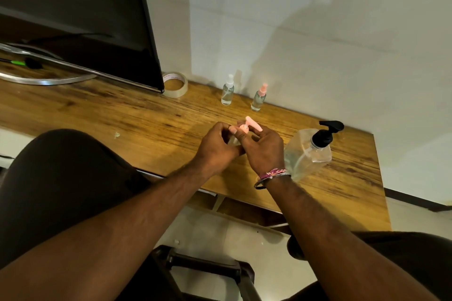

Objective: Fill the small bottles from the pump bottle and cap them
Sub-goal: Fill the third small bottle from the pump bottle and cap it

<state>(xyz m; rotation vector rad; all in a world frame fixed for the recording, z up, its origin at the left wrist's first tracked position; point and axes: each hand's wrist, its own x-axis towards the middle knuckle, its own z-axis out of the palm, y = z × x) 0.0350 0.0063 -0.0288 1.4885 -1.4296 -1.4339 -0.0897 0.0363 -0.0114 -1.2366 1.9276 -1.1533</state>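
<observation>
The left hand [217, 146] and the right hand [265, 151] meet over the middle of the counter [122, 115], both with fingers curled around one small bottle [233, 140]. The left hand grips the clear body, most of which is hidden behind the fingers; the right hand pinches the pink spray cap [245, 127] that sits at the bottle's top, its thumb and fingertips closed on it. Whether the cap is seated on the neck cannot be told. A bracelet [271, 175] circles the right wrist.

Just beside the right wrist stands the pump bottle [308, 151], clear and angular with a black pump head (it looks low on liquid, only a shallow layer showing). Well apart, near the wall at the far edge of the counter, stand two more small bottles, both upright and capped: a white-capped bottle [228, 91] and, to its right, a pink-capped bottle [259, 98].

A roll of tape [175, 85] lies flat farther left, beside the corner of a dark monitor [85, 14] on a silver curved stand. The counter is brown wood grain; behind it rises a plain white wall [318, 19], and pale floor shows below.
</observation>
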